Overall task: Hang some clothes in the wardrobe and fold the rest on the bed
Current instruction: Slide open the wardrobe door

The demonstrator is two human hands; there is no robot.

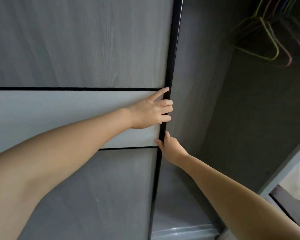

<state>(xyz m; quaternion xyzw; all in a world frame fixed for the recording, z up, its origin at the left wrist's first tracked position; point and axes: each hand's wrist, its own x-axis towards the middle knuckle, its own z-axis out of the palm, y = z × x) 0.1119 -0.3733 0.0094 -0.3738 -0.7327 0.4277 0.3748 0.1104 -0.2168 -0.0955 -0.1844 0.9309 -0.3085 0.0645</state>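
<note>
Gripping the black door edge [170, 66]: left hand [151, 112] at centre, fingers hooked round it; right hand [170, 148] just below, at six o'clock, pinching it. Best slid evenly, both hands together. Wardrobe [232, 110] open at three o'clock; hangers [274, 44] at one o'clock. No clothes visible.

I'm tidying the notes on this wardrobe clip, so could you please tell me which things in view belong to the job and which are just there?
Part of the job:
sliding door, both hands on its black edge: left hand, right hand
hangers inside the wardrobe

Just there:
bottom track
pale floor at lower right
</note>
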